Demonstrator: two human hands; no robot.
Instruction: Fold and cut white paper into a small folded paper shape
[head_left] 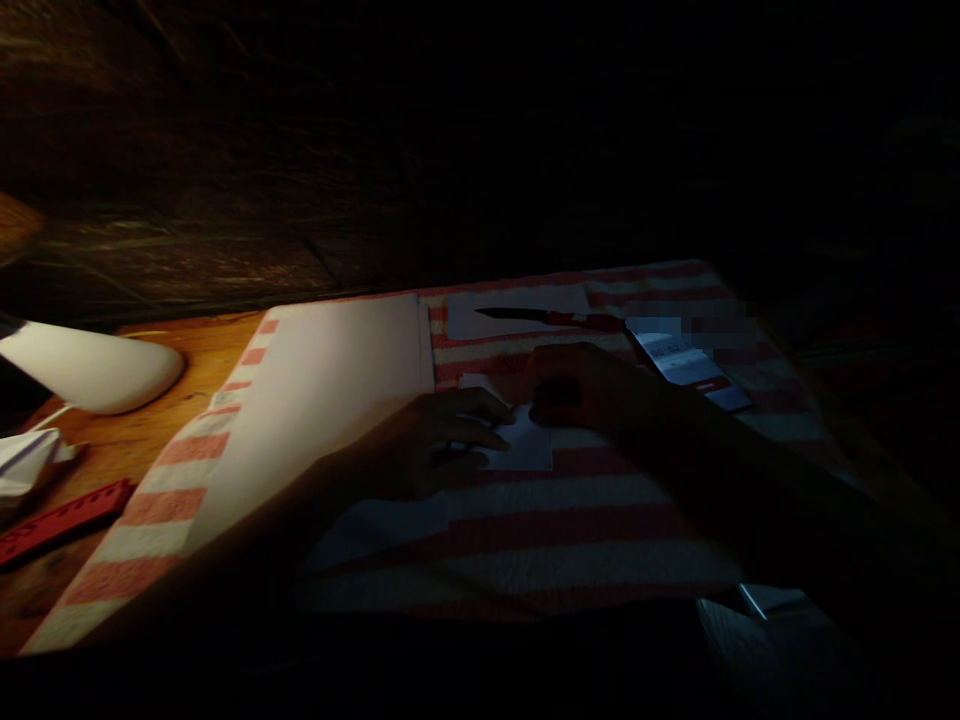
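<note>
In dim light, a small piece of white paper (531, 445) lies on a red-and-white striped cloth (585, 492). My left hand (457, 435) rests flat on its left side, fingers stretched out and slightly apart. Over the upper right part of the paper, my right hand (581, 385) is closed, with thumb and fingers curled together. What it grips, if anything, is lost in shadow. Just beyond the hands, a knife (517, 315) with a dark blade and red handle lies across another paper strip (461, 318).
A large white sheet stack (345, 345) covers the cloth's left part. Right of my right hand lies a phone (686, 362) with its screen lit. On the wooden table (206, 345) at left are a white lamp (112, 370), a red perforated strip (67, 515) and folded white paper (26, 465).
</note>
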